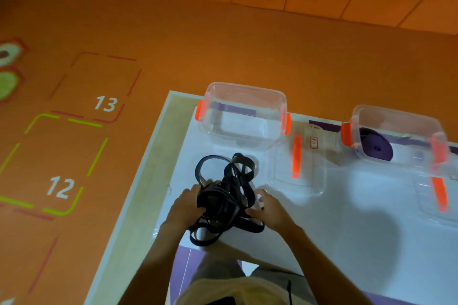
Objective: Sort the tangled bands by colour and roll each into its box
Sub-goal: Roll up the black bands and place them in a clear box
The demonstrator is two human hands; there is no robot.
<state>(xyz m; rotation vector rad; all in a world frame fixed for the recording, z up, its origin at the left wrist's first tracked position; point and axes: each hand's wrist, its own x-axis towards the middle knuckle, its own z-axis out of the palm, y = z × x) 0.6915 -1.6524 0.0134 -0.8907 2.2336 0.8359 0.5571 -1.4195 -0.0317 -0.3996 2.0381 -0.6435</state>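
Low in the centre of the frame, fingers of the left hand [184,205] curled round the left side of the dark tangle [228,193], gripping it. Opposite, thumb and fingertips of the right hand [270,208] closed on strands at the tangle's right side, seemingly a pinch, though blurred.

Sits on the white table [347,225], loops sprawling toward the top of the frame and one reaching the near edge. Just beyond, at upper centre, an empty clear box [244,91]; right of the tangle, its lid [297,168] lying flat. At upper right, a second clear box [396,116] holding a purple roll [376,147], with another lid [436,195] at the right edge.

Likely trouble from here:
- Pulling both sides apart at once could cinch the knots tighter.
- Looks uniformly dark in this light, so easy to misjudge colours.
- Could slide off the near edge, or drag a loop into the empty box and shove it.
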